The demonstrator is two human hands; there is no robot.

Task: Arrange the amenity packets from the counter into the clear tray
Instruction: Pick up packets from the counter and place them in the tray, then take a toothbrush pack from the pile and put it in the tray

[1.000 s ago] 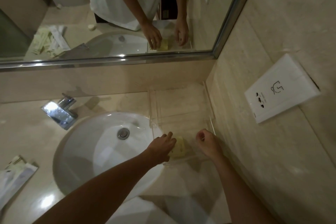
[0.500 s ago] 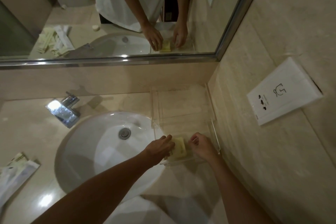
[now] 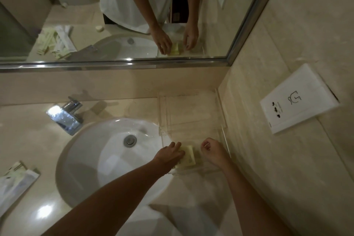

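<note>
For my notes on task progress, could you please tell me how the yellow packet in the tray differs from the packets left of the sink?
The yellow packet lies alone in the clear tray, under the left hand; the counter packets lie heaped and untouched. The yellow packet is squarish; the counter packets look longer and paler. Both rest flat.

A polished beige stone desk [image 3: 26,140] is seen, into which a white oval basin [image 3: 99,163] is set. A chrome faucet [image 3: 65,115] is mounted behind the basin. A clear tray [image 3: 191,109] is placed in the desk's right back corner. Wrapped amenity packets [image 3: 15,178] are laid at the left edge.
</note>
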